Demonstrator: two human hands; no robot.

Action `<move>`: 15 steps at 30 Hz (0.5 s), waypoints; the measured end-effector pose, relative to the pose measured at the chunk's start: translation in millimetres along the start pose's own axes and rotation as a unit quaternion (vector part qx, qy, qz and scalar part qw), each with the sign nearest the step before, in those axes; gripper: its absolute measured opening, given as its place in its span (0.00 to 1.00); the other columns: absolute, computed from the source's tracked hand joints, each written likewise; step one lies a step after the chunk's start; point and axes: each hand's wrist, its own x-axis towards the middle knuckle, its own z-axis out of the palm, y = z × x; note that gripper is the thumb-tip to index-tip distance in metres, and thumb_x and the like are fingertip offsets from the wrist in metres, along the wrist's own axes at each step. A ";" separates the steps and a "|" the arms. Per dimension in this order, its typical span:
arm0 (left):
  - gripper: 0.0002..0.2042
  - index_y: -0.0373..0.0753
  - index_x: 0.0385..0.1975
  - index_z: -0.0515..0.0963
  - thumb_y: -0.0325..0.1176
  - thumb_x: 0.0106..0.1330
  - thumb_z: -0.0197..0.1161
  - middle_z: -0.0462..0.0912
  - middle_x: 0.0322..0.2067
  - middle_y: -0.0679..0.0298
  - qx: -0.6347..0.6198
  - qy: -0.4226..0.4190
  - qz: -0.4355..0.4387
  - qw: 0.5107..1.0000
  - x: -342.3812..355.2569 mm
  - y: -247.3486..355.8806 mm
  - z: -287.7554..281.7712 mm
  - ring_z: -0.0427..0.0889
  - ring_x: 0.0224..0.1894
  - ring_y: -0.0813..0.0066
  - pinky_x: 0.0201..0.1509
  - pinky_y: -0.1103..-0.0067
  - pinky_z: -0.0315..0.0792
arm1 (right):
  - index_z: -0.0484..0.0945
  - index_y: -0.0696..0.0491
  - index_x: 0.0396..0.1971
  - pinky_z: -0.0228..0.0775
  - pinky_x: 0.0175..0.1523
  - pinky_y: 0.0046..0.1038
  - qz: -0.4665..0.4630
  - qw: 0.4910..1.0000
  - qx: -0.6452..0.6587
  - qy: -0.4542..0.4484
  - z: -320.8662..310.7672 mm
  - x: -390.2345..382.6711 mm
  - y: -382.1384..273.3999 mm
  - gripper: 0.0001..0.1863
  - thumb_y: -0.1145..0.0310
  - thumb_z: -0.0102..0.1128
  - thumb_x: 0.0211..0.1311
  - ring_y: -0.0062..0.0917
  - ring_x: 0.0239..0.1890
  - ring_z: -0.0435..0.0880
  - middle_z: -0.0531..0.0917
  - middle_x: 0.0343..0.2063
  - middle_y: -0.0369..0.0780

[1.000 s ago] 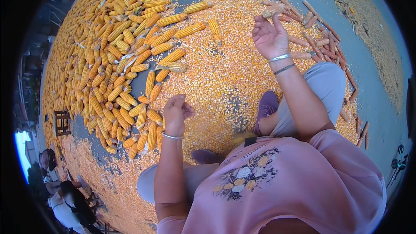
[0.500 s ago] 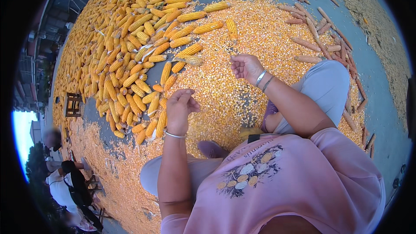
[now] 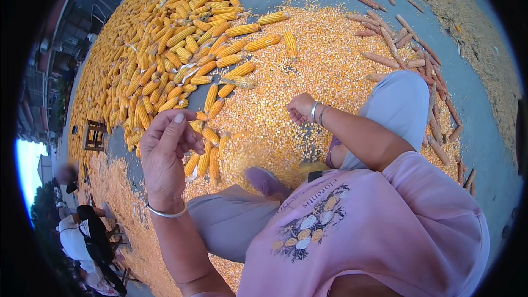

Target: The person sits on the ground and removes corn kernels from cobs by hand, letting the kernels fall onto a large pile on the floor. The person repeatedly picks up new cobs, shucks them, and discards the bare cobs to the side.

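Observation:
My left hand (image 3: 169, 157) is raised at the left, over the near edge of the corn heap. Its index finger stretches out, the thumb lies close to it, and the other fingers bend loosely; no object shows in it. My right hand (image 3: 301, 109) hovers above the loose kernels (image 3: 269, 115) with its fingers curled into a loose fist, and nothing sticks out of it. Below the left hand lie several yellow corn cobs (image 3: 203, 159). A partly stripped, pale-tipped corn cob (image 3: 240, 82) rests at the heap's right edge.
A big heap of corn cobs (image 3: 165, 44) fills the upper left. Bare reddish stripped cobs (image 3: 385, 36) lie around my right knee. A small wooden stool (image 3: 94, 135) stands at the far left, with a person (image 3: 74, 236) below it. Chaff (image 3: 467, 22) covers the far right ground.
My left hand has moved left and toward the camera, away from the kernels. My right hand has dropped slightly, its fingers curling in more. The view has shifted a little.

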 end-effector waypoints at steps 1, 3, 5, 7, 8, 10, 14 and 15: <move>0.11 0.31 0.39 0.79 0.33 0.71 0.57 0.75 0.21 0.65 -0.008 -0.008 0.013 1.000 5.4 4.8 3.8 0.78 0.22 0.77 0.27 0.82 0.74 | 0.75 0.60 0.22 0.76 0.19 0.33 0.002 1.000 0.002 0.006 -0.5 3.7 -0.6 0.11 0.70 0.61 0.60 0.31 0.16 0.81 0.80 0.18 0.45; 0.10 0.30 0.39 0.79 0.33 0.71 0.57 0.75 0.20 0.65 -0.027 -0.024 0.038 0.999 21.7 8.1 14.6 0.78 0.22 0.77 0.28 0.82 0.73 | 0.75 0.60 0.22 0.76 0.19 0.33 0.005 1.000 0.000 0.016 -2.9 11.5 -4.4 0.10 0.71 0.61 0.60 0.31 0.16 0.81 0.80 0.18 0.45; 0.10 0.30 0.39 0.78 0.32 0.71 0.57 0.76 0.20 0.65 -0.034 -0.044 0.030 0.998 40.6 3.5 19.6 0.77 0.22 0.77 0.28 0.82 0.73 | 0.75 0.59 0.21 0.76 0.19 0.33 0.017 0.999 0.018 0.025 -3.9 22.7 -12.4 0.09 0.72 0.60 0.58 0.31 0.16 0.81 0.79 0.18 0.45; 0.10 0.29 0.39 0.78 0.32 0.71 0.57 0.75 0.20 0.65 -0.007 -0.056 0.007 0.998 56.8 -2.0 22.3 0.77 0.22 0.78 0.28 0.82 0.72 | 0.75 0.59 0.21 0.77 0.20 0.33 0.027 0.998 0.028 0.057 -6.5 35.6 -24.9 0.09 0.73 0.60 0.58 0.30 0.16 0.81 0.79 0.18 0.45; 0.11 0.29 0.39 0.78 0.33 0.71 0.57 0.75 0.20 0.65 0.000 -0.056 0.001 0.998 63.8 -6.4 19.6 0.76 0.22 0.78 0.28 0.82 0.72 | 0.75 0.59 0.21 0.77 0.20 0.33 0.032 0.996 0.033 0.073 -9.1 43.3 -32.5 0.09 0.73 0.60 0.58 0.30 0.16 0.81 0.79 0.18 0.44; 0.11 0.30 0.38 0.78 0.33 0.71 0.57 0.74 0.21 0.66 0.020 -0.059 -0.014 0.998 77.5 -13.7 14.8 0.75 0.22 0.77 0.28 0.82 0.72 | 0.75 0.58 0.20 0.77 0.21 0.33 0.031 0.997 0.020 0.066 -15.3 65.9 -46.9 0.09 0.72 0.59 0.59 0.30 0.17 0.81 0.80 0.18 0.45; 0.11 0.31 0.38 0.78 0.34 0.71 0.57 0.76 0.22 0.64 0.121 -0.039 -0.001 0.992 103.1 -24.2 13.1 0.74 0.22 0.79 0.29 0.83 0.70 | 0.77 0.60 0.22 0.78 0.21 0.32 0.014 0.995 -0.060 0.083 -31.8 119.4 -82.8 0.11 0.69 0.59 0.62 0.30 0.18 0.82 0.81 0.19 0.45; 0.11 0.30 0.39 0.78 0.34 0.71 0.58 0.77 0.22 0.64 0.133 -0.041 0.003 0.990 104.8 -29.1 8.3 0.74 0.23 0.81 0.30 0.84 0.69 | 0.77 0.61 0.23 0.78 0.21 0.32 0.004 0.992 -0.076 0.102 -33.7 129.0 -95.3 0.11 0.70 0.58 0.62 0.30 0.18 0.83 0.81 0.19 0.45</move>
